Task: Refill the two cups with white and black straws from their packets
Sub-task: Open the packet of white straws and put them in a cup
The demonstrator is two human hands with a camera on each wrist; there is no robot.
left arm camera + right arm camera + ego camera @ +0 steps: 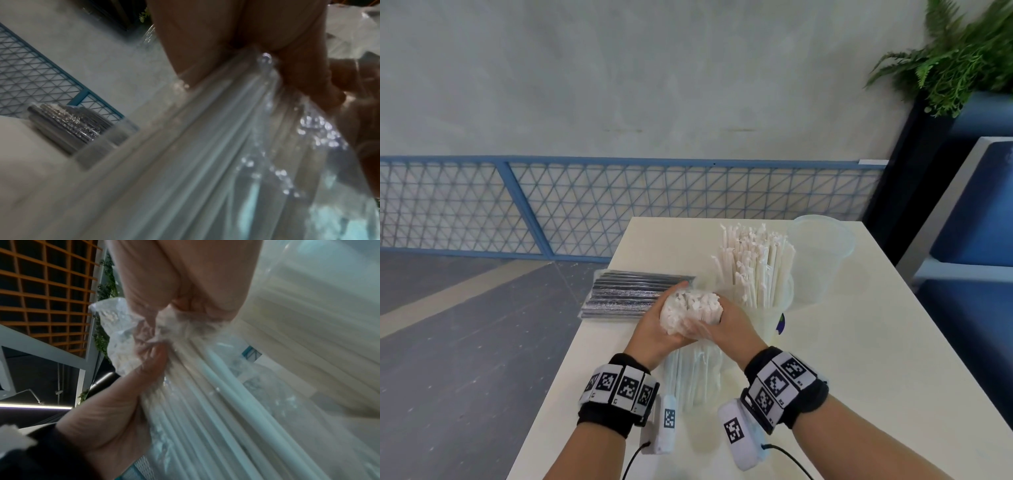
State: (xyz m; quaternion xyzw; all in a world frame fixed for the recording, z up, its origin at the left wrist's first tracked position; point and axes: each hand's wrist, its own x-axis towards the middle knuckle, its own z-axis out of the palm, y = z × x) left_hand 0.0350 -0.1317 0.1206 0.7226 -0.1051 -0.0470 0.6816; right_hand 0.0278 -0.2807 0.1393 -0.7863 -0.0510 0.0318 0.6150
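Grip: your left hand (654,325) and right hand (732,323) each curled round the upright white straw packet (690,310), film bunched under your fingers | Location: packet stood on table (859,342), beside filled white-straw cup (763,308); empty cup (822,257) behind; black straw packet (633,294) lying flat | Advice: peel film down evenly, keeping straws bundled.

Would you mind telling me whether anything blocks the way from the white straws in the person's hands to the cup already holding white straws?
Only their clear packet, which both hands grip. The cup stands just beyond, with nothing visible between.
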